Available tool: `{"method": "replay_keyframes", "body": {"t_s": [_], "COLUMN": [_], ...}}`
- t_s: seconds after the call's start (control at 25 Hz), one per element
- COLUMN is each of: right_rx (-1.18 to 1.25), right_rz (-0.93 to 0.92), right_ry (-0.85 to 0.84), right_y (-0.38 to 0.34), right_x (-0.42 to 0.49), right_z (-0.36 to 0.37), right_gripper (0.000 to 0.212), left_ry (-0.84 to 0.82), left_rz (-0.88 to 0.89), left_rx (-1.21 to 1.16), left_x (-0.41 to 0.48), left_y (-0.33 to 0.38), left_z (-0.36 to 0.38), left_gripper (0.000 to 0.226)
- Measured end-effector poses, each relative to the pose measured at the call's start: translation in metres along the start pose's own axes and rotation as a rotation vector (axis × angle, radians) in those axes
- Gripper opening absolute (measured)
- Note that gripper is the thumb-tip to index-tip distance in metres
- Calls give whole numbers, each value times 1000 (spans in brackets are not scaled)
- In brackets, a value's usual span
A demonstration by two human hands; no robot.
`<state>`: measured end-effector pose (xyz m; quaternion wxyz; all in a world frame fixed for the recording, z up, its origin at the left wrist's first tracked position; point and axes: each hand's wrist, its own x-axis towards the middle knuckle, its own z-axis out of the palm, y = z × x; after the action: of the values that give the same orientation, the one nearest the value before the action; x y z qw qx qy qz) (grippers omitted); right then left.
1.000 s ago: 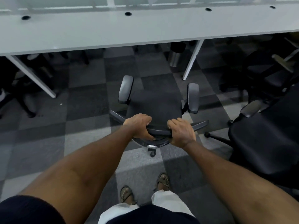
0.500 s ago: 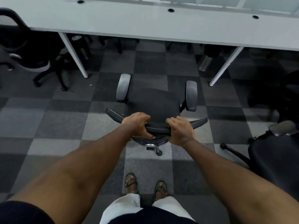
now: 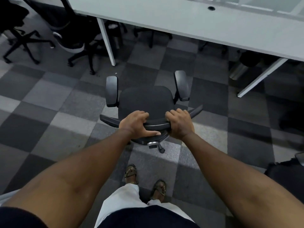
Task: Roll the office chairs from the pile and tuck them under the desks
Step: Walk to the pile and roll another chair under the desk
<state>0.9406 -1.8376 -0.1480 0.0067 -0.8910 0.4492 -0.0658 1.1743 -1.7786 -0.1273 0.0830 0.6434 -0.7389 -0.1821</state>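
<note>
Black plastic back-rail [image 3: 158,125] of fabric-seated office chair [image 3: 146,99], clasped by left hand [image 3: 134,124] and right hand [image 3: 179,124], fingers curled over. Standing on grey chequered carpet [image 3: 49,99], short of long white desk [image 3: 181,18], facing the bay between its legs. Judged mid-roll; next, a straight push, grey armrests [image 3: 112,91] minding the desktop edge. Steel bin [image 3: 238,72] beneath desk: contents hidden.

Moved: office chair [image 3: 146,102] rolled left along desk [image 3: 181,18]; desk leg [image 3: 107,38] now ahead-left; pile chair [image 3: 286,175] nearly off frame.
</note>
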Motion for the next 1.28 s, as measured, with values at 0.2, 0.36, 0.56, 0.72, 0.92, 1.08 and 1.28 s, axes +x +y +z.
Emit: {"method": "replay_keyframes", "body": {"t_s": [0.2, 0.36, 0.56, 0.72, 0.92, 1.08, 1.28], "right_rx": [19, 53, 80, 44, -5, -11, -52], "right_rz": [-62, -100, -82, -38, 9, 44, 83], "right_ry": [46, 91, 115, 100, 71, 81, 61], "right_y": [-9, -16, -25, -22, -17, -15, -17], "right_x": [14, 32, 84, 145, 222, 280, 358], "right_z": [8, 17, 27, 33, 36, 38, 43], "right_gripper": [17, 15, 15, 22, 23, 18, 21], "left_ry": [11, 52, 54, 39, 34, 30, 28], "left_rz": [-9, 15, 30, 15, 43, 56, 69], "left_rx": [82, 145, 175, 146, 106, 84, 91], "left_x": [-2, 6, 39, 84, 147, 195, 257], "left_y": [-16, -37, -76, -109, -153, -191, -245], "left_z": [-6, -15, -36, -59, -85, -104, -132], "left_gripper": [75, 76, 78, 74, 74, 74, 77]}}
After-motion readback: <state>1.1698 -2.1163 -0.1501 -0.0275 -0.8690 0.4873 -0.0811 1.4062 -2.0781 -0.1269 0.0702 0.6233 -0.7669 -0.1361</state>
